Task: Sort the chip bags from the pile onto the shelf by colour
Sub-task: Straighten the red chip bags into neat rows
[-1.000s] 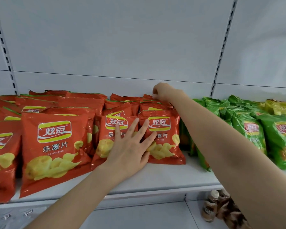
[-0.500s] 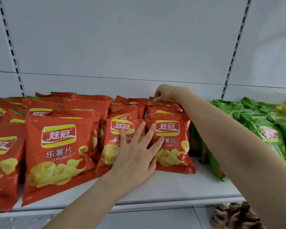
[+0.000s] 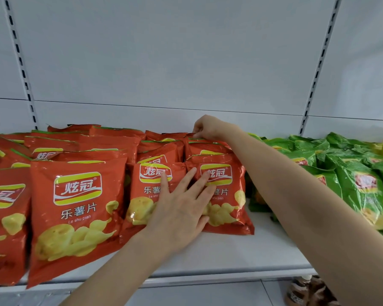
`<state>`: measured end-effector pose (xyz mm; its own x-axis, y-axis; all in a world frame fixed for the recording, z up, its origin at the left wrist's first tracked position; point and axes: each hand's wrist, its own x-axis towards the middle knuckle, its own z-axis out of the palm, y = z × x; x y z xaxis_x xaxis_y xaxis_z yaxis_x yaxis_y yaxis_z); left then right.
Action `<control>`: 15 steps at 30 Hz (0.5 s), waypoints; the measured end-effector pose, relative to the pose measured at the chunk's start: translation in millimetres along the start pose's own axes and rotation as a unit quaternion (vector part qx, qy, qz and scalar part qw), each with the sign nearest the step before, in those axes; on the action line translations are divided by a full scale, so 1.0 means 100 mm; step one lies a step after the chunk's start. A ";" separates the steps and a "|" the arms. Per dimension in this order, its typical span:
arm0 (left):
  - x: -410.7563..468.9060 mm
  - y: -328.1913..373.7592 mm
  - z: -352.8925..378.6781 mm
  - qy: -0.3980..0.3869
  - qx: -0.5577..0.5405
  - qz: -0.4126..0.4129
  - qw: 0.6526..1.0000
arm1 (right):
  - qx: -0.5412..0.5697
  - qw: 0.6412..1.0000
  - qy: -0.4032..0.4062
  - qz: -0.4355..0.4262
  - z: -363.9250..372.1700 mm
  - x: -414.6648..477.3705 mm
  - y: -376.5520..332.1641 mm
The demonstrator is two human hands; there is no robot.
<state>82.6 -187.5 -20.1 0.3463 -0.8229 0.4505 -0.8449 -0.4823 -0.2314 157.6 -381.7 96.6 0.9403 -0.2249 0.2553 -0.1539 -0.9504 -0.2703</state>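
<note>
Red chip bags stand in rows on the white shelf, green bags to their right.

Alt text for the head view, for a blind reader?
Left hand presses flat on two front red chip bags while right hand pinches the top of a rear red bag on a white shelf; green chip bags lie to the right.
</note>
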 end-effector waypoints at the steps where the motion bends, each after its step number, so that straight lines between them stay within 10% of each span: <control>1: 0.00 -0.02 0.02 0.004 0.006 -0.001 1.000 | 0.002 1.000 0.004 -0.002 0.01 0.01 -0.01; 8: 0.01 -0.08 -0.05 -0.065 0.021 0.002 0.998 | 0.002 1.000 0.000 -0.006 -0.15 -0.14 -0.06; 15: 0.00 -0.05 -0.05 -0.069 0.016 -0.013 0.997 | 0.160 0.961 0.221 0.044 -0.30 -0.87 0.01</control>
<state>84.5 -183.4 -14.6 0.4234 -0.8421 0.3341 -0.8221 -0.5121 -0.2488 66.6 -369.4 101.6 0.6969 -0.4377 0.5681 -0.0599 -0.8249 -0.5621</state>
